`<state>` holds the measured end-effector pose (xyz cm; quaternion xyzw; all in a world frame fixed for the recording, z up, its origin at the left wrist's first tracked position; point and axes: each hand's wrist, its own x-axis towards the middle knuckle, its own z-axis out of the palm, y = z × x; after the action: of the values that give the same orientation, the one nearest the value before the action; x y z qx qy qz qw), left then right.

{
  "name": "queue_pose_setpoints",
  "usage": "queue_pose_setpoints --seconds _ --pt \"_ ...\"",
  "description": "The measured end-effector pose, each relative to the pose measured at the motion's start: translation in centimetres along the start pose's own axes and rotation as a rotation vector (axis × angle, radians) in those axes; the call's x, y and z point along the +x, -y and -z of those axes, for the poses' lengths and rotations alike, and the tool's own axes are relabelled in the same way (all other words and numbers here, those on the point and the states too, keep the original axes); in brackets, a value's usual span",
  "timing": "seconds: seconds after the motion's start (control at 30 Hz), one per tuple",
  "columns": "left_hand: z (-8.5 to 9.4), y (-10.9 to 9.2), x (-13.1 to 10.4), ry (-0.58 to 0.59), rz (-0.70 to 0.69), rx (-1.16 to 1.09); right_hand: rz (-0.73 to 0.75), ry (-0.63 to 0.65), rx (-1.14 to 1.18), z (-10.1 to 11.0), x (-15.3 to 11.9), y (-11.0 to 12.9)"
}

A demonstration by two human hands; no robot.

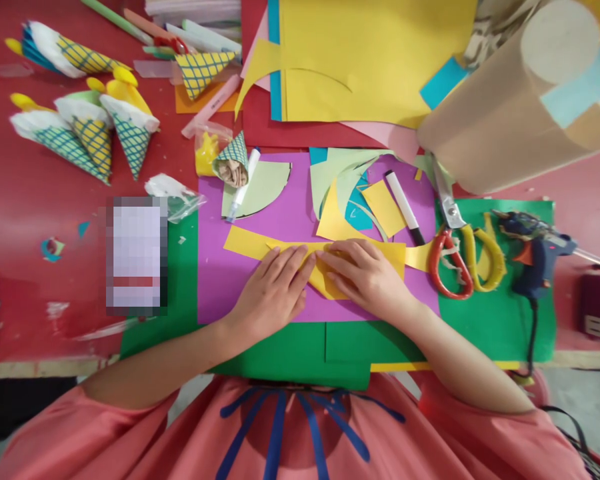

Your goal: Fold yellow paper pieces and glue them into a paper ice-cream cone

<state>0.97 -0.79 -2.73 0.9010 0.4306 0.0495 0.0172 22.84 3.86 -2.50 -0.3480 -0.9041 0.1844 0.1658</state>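
A piece of yellow paper [393, 257] lies on a purple sheet [260, 307] in front of me, partly curled or folded under my fingers. My left hand [275, 287] presses down on its left part, fingers extended and close together. My right hand [363, 273] rests on its right part, with the fingers laid over it and their tips near those of the left. Beyond the hands are yellow offcuts [387, 207], a black-capped marker [405, 207] and a pale green quarter-circle [270, 180]. What the palms cover is hidden.
Scissors [450, 213] with red and yellow handles lie right of the hands, then a glue gun [533, 250]. A large cardboard tube [500, 113] stands back right. Patterned paper cones [130, 140] lie at left, above a blurred-out rectangle [137, 253]. Yellow card [370, 60] lies at the back.
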Motion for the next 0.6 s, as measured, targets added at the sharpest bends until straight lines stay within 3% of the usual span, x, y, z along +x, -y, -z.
queue_pose_setpoints --seconds 0.6 --pt "-0.12 -0.05 0.21 -0.006 -0.009 -0.008 -0.019 -0.008 -0.054 -0.35 0.19 0.33"
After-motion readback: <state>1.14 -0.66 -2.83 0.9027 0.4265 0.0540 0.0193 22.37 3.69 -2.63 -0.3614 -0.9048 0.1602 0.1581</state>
